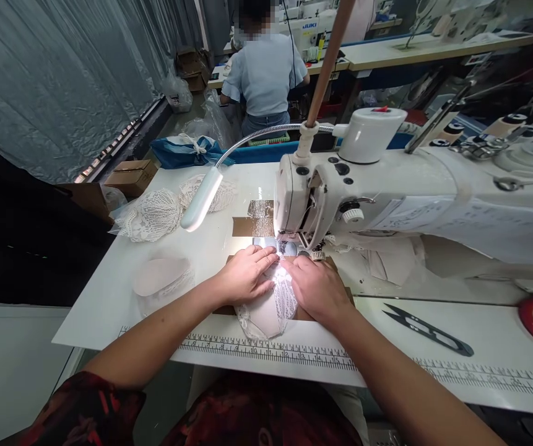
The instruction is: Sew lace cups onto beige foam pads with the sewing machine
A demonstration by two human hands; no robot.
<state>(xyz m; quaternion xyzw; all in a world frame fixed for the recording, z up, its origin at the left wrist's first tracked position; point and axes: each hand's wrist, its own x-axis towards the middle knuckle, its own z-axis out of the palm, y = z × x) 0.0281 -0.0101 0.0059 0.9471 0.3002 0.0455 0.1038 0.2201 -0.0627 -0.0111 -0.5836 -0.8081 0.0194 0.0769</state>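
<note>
Here both the left hand and right hand press flat, unclenched, on a rounded lacy white cup.

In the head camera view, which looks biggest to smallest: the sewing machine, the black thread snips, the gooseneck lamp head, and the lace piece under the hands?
1. Sewing machine, by far the largest.
2. Lace piece, partly covered by both hands.
3 and 4. Snips and lamp head look alike in size; the snips lie nearer the camera, so no ranking.
</note>
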